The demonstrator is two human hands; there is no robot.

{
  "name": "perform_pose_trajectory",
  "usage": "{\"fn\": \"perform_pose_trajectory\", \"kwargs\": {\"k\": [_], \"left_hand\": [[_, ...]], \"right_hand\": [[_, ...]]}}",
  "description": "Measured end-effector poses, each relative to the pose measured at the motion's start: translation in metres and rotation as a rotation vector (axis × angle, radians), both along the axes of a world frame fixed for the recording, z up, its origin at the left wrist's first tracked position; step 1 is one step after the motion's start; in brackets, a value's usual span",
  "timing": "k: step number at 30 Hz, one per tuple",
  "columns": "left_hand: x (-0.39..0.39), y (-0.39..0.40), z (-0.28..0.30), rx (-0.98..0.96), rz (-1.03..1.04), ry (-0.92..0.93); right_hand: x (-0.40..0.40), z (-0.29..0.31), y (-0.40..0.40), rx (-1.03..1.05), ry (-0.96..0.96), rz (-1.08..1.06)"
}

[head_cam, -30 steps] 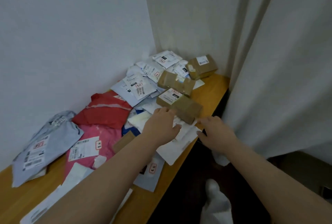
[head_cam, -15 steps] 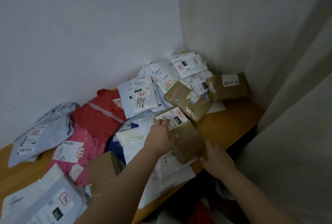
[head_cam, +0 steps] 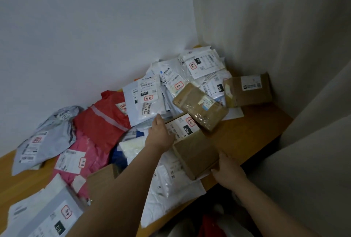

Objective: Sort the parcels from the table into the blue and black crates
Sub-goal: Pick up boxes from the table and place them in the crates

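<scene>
Head view looks down on a wooden tabletop in a white corner, heaped with parcels. Among them lie a red plastic mailer bag, a grey plastic mailer bag and a tape-wrapped brown cardboard box. Nearest the edge sits a brown cardboard box with a white label. The left hand grips its far side; the right hand curls its fingers around the near corner.

Both forearms are bare up to the picture edge, with no sleeve. The bare left hand and the bare right hand carry no glove, ring or watch.
</scene>
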State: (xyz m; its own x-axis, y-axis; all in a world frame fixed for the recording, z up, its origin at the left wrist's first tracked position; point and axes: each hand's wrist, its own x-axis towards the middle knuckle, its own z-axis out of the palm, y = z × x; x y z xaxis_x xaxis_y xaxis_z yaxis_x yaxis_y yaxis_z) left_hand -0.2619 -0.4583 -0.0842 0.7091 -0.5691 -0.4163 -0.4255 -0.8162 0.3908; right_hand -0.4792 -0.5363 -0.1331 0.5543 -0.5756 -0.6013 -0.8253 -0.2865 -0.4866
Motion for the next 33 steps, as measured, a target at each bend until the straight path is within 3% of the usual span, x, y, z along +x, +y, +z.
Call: {"fn": "perform_pose_trajectory", "kwargs": {"k": [6, 11, 15, 18, 24, 28, 33], "left_hand": [[-0.001, 0.009, -0.01, -0.072, 0.047, 0.103], [-0.014, 0.021, -0.003, -0.425, 0.089, 0.234], [-0.003, 0.033, 0.023, -0.602, 0.147, 0.367], [0.021, 0.042, 0.05, -0.59, 0.104, 0.325], [0.062, 0.066, 0.096, -0.434, -0.21, 0.276], [0.071, 0.082, 0.11, -0.34, -0.316, 0.28], [0.074, 0.103, 0.11, -0.355, -0.325, 0.281]], "right_hand": [[0.013, -0.001, 0.003, 0.253, -0.178, -0.291], [0.026, 0.01, 0.009, 0.155, -0.208, -0.366], [0.043, 0.028, 0.013, 0.048, -0.268, -0.286], [0.058, 0.046, 0.011, 0.031, -0.353, -0.291], [0.082, 0.085, 0.018, -0.066, -0.584, -0.242], [0.095, 0.095, 0.038, 0.138, -0.732, -0.185], [0.107, 0.097, 0.066, 0.278, -0.728, -0.185]]}}
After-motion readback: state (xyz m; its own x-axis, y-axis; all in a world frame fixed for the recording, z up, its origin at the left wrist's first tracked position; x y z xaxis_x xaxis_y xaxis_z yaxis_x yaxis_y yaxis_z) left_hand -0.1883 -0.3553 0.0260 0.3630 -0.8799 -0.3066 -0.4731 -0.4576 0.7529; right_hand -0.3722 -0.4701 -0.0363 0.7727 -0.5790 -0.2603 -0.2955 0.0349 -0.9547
